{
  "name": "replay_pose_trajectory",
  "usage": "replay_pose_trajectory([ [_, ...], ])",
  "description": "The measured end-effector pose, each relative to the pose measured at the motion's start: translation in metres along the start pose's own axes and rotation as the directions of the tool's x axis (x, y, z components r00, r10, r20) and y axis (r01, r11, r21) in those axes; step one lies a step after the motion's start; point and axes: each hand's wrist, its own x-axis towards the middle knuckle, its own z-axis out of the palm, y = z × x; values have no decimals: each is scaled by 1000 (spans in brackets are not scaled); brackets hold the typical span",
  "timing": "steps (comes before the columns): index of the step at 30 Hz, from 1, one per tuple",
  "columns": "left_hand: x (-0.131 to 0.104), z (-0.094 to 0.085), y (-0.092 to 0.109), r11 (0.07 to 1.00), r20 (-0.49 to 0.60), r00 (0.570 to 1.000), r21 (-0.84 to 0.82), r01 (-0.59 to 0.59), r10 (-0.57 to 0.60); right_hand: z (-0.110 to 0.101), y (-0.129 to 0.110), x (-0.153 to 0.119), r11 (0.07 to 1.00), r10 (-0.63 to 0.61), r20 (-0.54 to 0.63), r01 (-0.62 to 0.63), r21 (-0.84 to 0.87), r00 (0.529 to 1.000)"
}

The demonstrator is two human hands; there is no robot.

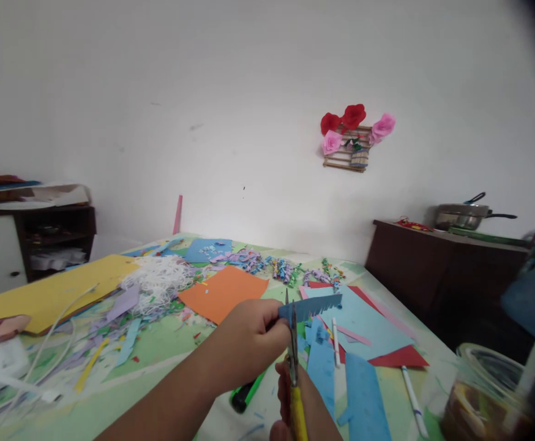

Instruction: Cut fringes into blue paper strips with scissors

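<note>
A blue paper strip (pixel 318 305) with fringe cuts along its lower edge is pinched between the thumb and fingers of my left hand (pixel 253 334). Below it, my right hand (pixel 295 401) is wrapped round yellow-handled scissors (pixel 297 410). The scissor blades point upward, slightly apart, across the strip close to my left fingertips. Blue paper pieces (pixel 366 395) lie to the right of my right hand. A green and black cutter (pixel 245 393) rests on the table, partly behind my hands.
Orange paper (pixel 226 293), yellow sheets (pixel 65 288) and white shredded strands (pixel 157 283) cover the left. Light blue paper (pixel 368 324) lies over red sheets at right, near white markers (pixel 414 401). A plastic cup of brown liquid (pixel 483 398) stands front right. Curled paper bits (pixel 281 269) lie behind.
</note>
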Motion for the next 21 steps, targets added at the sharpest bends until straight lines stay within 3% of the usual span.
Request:
replay_pose_trajectory([
  [6,-1,-4,0,999,47,998,37,-33,31,-2,-9,0,992,-76,1,76,-105,997],
  [13,4,-9,-3,999,162,986,-34,-42,47,2,5,-5,986,-66,-15,63,-155,998],
  [21,11,-6,-9,991,205,979,-129,25,2,9,22,-6,975,-60,-73,43,-219,996],
])
